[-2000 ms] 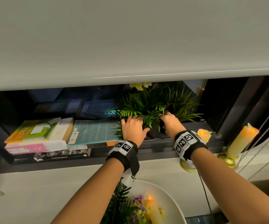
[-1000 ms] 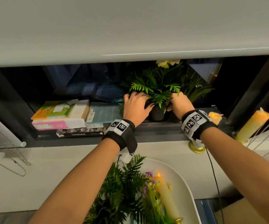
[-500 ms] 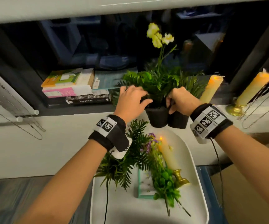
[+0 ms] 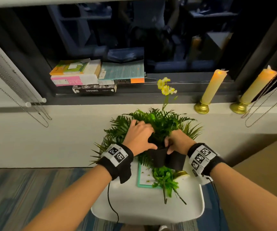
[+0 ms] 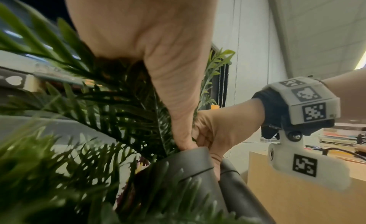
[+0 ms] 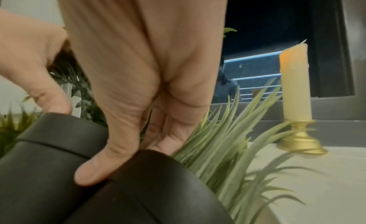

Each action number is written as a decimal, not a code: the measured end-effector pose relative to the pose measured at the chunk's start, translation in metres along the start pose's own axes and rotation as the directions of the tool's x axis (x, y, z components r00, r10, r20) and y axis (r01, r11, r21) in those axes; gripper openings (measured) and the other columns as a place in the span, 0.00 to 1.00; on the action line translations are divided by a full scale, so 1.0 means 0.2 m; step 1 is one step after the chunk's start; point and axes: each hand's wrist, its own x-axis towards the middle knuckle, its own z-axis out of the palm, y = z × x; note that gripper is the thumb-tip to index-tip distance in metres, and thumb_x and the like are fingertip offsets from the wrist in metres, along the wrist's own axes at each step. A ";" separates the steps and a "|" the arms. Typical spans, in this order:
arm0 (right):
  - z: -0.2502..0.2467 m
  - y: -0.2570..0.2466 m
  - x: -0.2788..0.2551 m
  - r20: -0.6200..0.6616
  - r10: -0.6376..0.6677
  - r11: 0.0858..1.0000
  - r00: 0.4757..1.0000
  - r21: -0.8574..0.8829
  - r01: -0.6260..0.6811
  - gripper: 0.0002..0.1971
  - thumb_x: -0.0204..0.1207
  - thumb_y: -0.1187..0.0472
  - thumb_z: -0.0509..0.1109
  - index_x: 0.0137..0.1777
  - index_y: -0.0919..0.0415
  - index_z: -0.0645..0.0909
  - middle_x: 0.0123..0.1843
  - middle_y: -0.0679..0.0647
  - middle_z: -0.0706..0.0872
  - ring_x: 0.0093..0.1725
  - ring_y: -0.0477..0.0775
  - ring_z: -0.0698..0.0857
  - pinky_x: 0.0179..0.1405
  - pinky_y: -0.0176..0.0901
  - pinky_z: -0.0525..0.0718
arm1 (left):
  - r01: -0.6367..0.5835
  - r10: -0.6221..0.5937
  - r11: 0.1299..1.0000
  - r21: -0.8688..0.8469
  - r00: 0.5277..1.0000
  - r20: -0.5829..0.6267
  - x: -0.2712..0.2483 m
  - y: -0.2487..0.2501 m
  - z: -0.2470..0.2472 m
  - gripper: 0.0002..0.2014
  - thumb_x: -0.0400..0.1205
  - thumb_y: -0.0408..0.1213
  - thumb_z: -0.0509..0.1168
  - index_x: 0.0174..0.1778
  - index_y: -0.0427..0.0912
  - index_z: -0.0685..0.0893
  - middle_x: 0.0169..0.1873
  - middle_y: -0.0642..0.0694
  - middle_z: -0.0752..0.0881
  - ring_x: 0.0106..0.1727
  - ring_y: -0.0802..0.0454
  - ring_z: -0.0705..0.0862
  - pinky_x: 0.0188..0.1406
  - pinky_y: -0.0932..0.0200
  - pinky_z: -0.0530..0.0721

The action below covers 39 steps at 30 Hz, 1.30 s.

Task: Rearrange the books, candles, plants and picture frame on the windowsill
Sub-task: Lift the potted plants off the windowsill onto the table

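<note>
Left hand (image 4: 140,139) and right hand (image 4: 178,141) fingers pinching rims of two black plant pots (image 4: 166,158), carried together over white tray (image 4: 144,209), books (image 4: 96,75) at 11 o'clock on windowsill

Left wrist cam: both my hands on the pots

My left hand (image 5: 150,58) pinches the dark pot (image 5: 184,172) rim amid fern fronds (image 5: 95,111); my right hand (image 5: 221,128) grips beside it, second pot (image 5: 235,185) touching the first.
</note>
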 end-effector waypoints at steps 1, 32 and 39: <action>0.02 -0.01 0.00 0.013 0.001 1.000 1.000 0.002 -0.001 0.13 0.59 0.69 0.83 0.43 0.64 0.87 0.39 0.52 0.83 0.43 0.51 0.82 0.45 0.37 0.77 | 0.018 -0.018 1.000 0.013 1.000 0.012 -0.01 0.00 0.02 0.30 0.71 0.65 0.68 0.61 0.47 0.84 0.59 0.52 0.84 0.61 0.49 0.76 0.67 0.48 0.63; 0.12 0.09 0.06 -0.003 -0.020 0.983 1.000 0.185 0.021 0.10 0.73 0.79 0.67 0.42 0.63 0.80 0.33 0.50 0.79 0.32 0.44 0.83 0.45 0.38 0.86 | 0.236 -0.238 0.971 -0.032 0.968 -0.081 -0.05 -0.01 -0.04 0.14 0.75 0.48 0.69 0.46 0.40 0.88 0.45 0.49 0.85 0.56 0.49 0.77 0.66 0.53 0.63; 0.20 0.12 0.08 -0.045 -0.084 0.996 0.995 0.012 0.085 0.11 0.72 0.75 0.68 0.46 0.59 0.78 0.44 0.54 0.82 0.46 0.52 0.81 0.46 0.38 0.80 | 0.274 -0.279 0.959 -0.068 0.957 -0.084 -0.02 0.00 -0.04 0.15 0.74 0.50 0.69 0.47 0.43 0.89 0.45 0.48 0.84 0.55 0.48 0.78 0.64 0.52 0.62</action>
